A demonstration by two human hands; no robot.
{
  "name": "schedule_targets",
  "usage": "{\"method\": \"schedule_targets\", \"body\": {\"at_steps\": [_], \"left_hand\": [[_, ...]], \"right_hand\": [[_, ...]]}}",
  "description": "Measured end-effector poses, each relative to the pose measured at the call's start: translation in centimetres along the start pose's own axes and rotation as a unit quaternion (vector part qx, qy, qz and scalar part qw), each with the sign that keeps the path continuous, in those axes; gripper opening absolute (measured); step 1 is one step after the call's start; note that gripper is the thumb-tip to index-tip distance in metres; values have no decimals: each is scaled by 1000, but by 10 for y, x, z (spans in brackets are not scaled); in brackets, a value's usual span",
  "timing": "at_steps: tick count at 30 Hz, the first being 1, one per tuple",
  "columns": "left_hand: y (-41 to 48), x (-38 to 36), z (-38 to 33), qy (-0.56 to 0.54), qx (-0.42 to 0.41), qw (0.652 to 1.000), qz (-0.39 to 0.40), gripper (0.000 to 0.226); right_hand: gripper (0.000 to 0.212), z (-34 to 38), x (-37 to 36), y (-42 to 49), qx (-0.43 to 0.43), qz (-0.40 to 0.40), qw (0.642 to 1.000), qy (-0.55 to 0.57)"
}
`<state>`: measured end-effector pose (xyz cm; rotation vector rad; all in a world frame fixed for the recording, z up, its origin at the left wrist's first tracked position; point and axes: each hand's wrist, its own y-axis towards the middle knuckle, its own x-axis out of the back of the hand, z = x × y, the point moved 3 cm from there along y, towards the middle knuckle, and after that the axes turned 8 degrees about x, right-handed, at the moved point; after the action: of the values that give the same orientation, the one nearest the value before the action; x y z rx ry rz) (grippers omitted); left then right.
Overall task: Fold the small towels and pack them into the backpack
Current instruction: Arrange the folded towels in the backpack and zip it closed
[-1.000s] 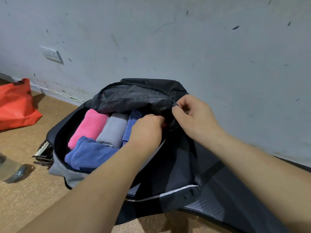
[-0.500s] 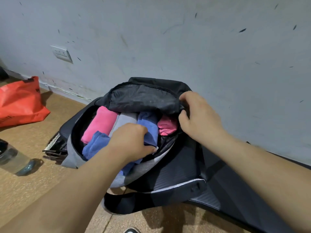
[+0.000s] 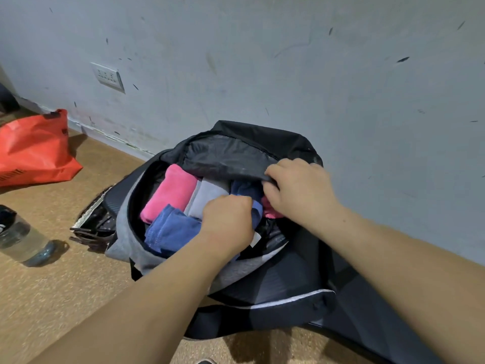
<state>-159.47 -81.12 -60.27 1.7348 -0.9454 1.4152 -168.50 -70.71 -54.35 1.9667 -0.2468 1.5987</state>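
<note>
A black and grey backpack (image 3: 275,279) lies open on the floor against the wall. Inside it sit folded towels: a pink towel (image 3: 170,193), a grey towel (image 3: 207,193), a blue towel (image 3: 170,229) at the front, a dark blue towel (image 3: 245,187) and a second pink one (image 3: 269,211) mostly hidden. My left hand (image 3: 227,222) is closed and pressed down among the towels at the opening's front. My right hand (image 3: 299,187) pinches the edge of the black flap (image 3: 228,156) and holds it up over the towels.
A grey wall with a socket (image 3: 107,76) rises right behind the backpack. An orange bag (image 3: 34,148) lies at the left on the brown floor. A clear water bottle (image 3: 21,237) lies at the left edge. Black straps (image 3: 91,229) stick out left of the backpack.
My left hand has shifted from the right side of the opening toward its front middle, pushing towels down. The right hand keeps hold of the flap. The second pink towel came into sight.
</note>
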Motion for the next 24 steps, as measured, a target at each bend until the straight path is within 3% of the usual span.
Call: {"method": "schedule_targets", "body": {"at_steps": [4, 8, 11, 17, 22, 24], "left_hand": [[11, -2, 9, -60, -1, 998, -17, 9], [26, -4, 11, -166, -2, 985, -45, 16], [33, -5, 7, -210, -20, 976, -49, 12], [25, 2, 9, -93, -5, 992, -85, 17], [32, -11, 16, -138, 42, 989, 6, 17], [38, -12, 12, -149, 46, 988, 6, 13]], "right_hand": [[28, -24, 21, 22, -105, -33, 978, 177], [27, -35, 33, 25, -148, -59, 952, 261], [27, -38, 35, 19, -160, -70, 946, 273], [26, -37, 33, 11, -171, -61, 945, 273], [24, -31, 30, 8, -159, -68, 943, 283], [23, -32, 31, 4, -152, -72, 945, 282]]}}
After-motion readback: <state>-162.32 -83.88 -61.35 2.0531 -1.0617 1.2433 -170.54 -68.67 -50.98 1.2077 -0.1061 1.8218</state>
